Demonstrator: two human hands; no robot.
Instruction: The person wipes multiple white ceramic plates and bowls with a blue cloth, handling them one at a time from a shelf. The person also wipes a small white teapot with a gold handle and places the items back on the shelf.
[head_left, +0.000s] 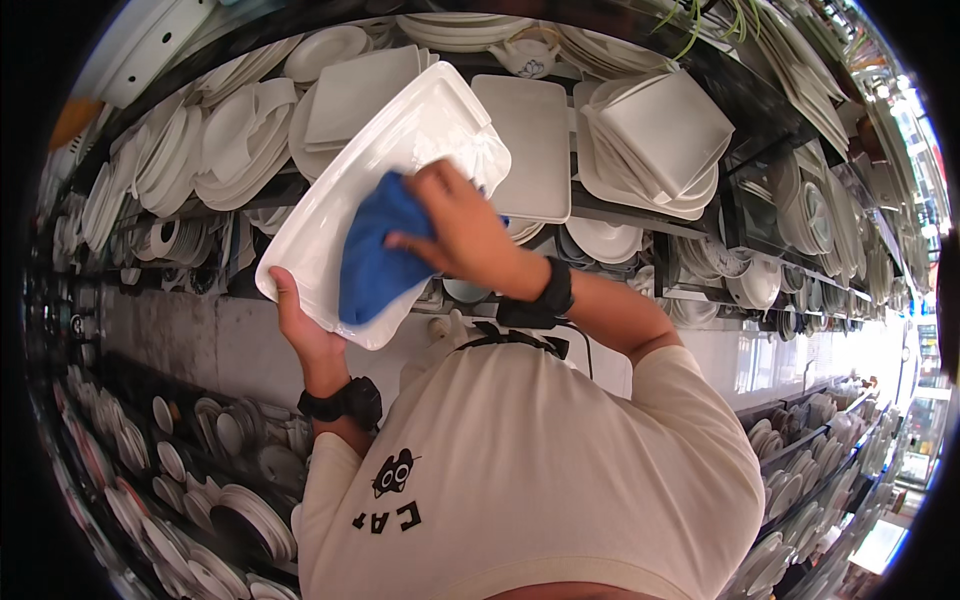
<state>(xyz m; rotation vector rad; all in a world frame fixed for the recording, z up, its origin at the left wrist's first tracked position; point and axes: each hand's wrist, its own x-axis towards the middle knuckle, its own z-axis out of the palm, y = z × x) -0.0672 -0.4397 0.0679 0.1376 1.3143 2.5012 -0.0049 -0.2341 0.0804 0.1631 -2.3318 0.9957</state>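
A glossy white ceramic serving dish (330, 206) with a raised rim and a wavy edge is held up, tilted, in front of the shelf. My left hand (307, 322) grips its lower corner, with the thumb over the rim and the other fingers hidden beneath. Across the dish's inner face lies a blue cloth (379, 251), which my right hand (465, 225) pinches between thumb and fingers. Motion blurs the right hand a little. The cloth covers much of the dish's lower middle.
Behind the dish, a dark shelf bears a rectangular white plate (525, 150), stacked square plates (667, 135) and a small teapot (529, 54). More crockery fills the lower shelves. Another rack of plates (247, 517) stands across the pale floor (255, 337) of the aisle.
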